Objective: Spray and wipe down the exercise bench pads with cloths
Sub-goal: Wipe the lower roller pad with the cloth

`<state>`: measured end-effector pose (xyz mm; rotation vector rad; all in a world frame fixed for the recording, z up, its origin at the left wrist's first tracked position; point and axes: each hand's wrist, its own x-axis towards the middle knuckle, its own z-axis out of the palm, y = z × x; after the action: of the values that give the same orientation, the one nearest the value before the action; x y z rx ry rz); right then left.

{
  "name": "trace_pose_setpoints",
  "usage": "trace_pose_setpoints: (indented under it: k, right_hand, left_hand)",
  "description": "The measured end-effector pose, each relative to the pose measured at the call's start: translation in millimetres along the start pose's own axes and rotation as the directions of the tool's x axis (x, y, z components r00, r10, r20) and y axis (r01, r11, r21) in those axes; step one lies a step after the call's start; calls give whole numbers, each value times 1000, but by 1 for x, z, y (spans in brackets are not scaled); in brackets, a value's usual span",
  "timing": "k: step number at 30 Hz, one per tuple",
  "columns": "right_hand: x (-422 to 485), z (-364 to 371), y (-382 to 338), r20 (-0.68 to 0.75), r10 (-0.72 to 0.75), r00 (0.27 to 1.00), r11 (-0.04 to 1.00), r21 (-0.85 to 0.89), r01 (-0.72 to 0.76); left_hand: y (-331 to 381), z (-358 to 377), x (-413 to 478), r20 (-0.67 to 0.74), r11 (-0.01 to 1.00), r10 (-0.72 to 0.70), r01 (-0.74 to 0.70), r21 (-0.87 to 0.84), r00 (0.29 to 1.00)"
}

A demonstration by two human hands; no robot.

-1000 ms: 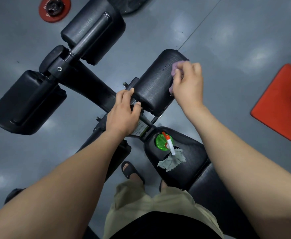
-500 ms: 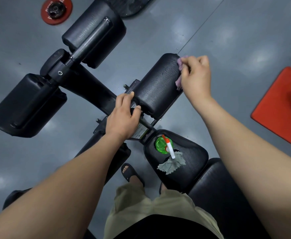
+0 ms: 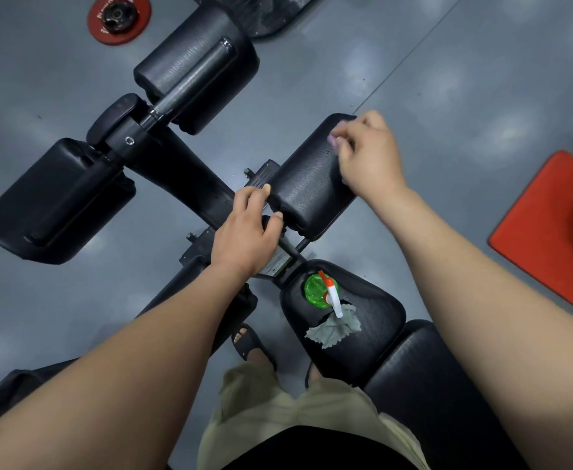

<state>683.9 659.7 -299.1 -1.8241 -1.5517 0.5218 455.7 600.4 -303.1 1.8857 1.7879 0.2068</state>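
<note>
Two hands are seen at work in the head view, above a black bench (image 3: 431, 385) that is looked down on from over the person's shoulders. The right hand (image 3: 368, 157) is held at one o'clock from the middle of the view. Its fingers (image 3: 346, 145) are curled round a pink cloth (image 3: 332, 140), which is pressed against the far end of a roller pad (image 3: 309, 184). Only a small edge of the cloth is shown past the knuckles.

The left hand (image 3: 244, 235) is placed at seven o'clock of that pad, and its fingers and thumb are wrapped over the black frame (image 3: 183, 178) at the pad's near end.

At five o'clock of the left hand a green spray bottle (image 3: 315, 288) is stood on the seat pad (image 3: 376, 317). Its white nozzle is seen over a crumpled grey cloth (image 3: 334, 329) that is laid at six o'clock of the bottle.

Well apart from the hands, a far pad (image 3: 190, 59) is found at eleven o'clock and a left pad (image 3: 51, 198) at nine o'clock.

A red weight plate (image 3: 119, 16) is laid on the grey floor (image 3: 464, 79) at eleven o'clock, and a red mat (image 3: 546, 228) at three o'clock. Khaki shorts (image 3: 271, 412) and a sandalled foot (image 3: 249, 344) are seen at six o'clock.
</note>
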Motion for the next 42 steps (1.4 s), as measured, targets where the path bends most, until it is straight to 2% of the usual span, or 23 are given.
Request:
trace_pose_setpoints:
  k: [4,6,8,11,13,15,17,20,23,25,28,30,32,35,39,42]
  right_hand:
    - [-46,13,-11,91,-269,959,963,36,267]
    - [-44,7,-7,148,-314,938,948,2,317]
    - [-25,-4,-1,172,-237,956,968,-36,247]
    - [7,-19,8,42,-54,998,996,-71,57]
    - [25,-18,9,-11,54,998,993,-100,-55]
    - [36,-11,6,-19,105,994,982,-158,-107]
    - [36,-3,3,-11,98,995,967,-236,-98]
    - [20,3,-1,14,7,1000,957,-290,-2]
    - [-8,8,-11,61,-144,988,948,-276,155]
    - [-28,11,-18,97,-186,978,940,-271,206]
    - [-50,12,-16,150,-308,939,920,-203,334]
    - [-53,7,-7,136,-371,919,914,-122,387]
    - [-49,3,5,48,-340,939,936,-80,343]
    - [-35,2,20,-92,-248,964,965,-108,238]
    - [-7,4,19,-136,-164,977,982,-120,148]
    - [9,6,12,-187,-39,982,991,-132,14]
  left_hand:
    - [0,0,0,-12,1000,6,-6,7,1000]
    - [-1,0,0,-13,1000,19,-19,7,1000]
    - [-1,0,0,-11,1000,21,-21,5,1000]
    - [-2,0,0,-10,1000,20,-20,6,1000]
    - [-2,0,0,-10,1000,21,-21,10,1000]
    - [-2,0,0,-5,1000,11,-11,10,1000]
    - [-2,0,0,-2,1000,11,-11,11,1000]
    - [-2,-1,-1,1,1000,16,-16,8,1000]
    - [-2,-2,-1,1,1000,13,-13,6,1000]
    - [-1,-2,-1,-1,1000,18,-18,8,1000]
    - [-1,-3,-1,1,1000,17,-17,4,1000]
    - [-2,-3,-2,-3,1000,25,-25,-7,1000]
    - [-2,-3,-2,-7,999,33,-33,-16,999]
    - [-3,-3,-3,-6,999,46,-46,-18,999]
    - [-4,-3,-2,-4,999,47,-47,-15,999]
    - [-4,-3,-3,-9,998,60,-60,-17,998]
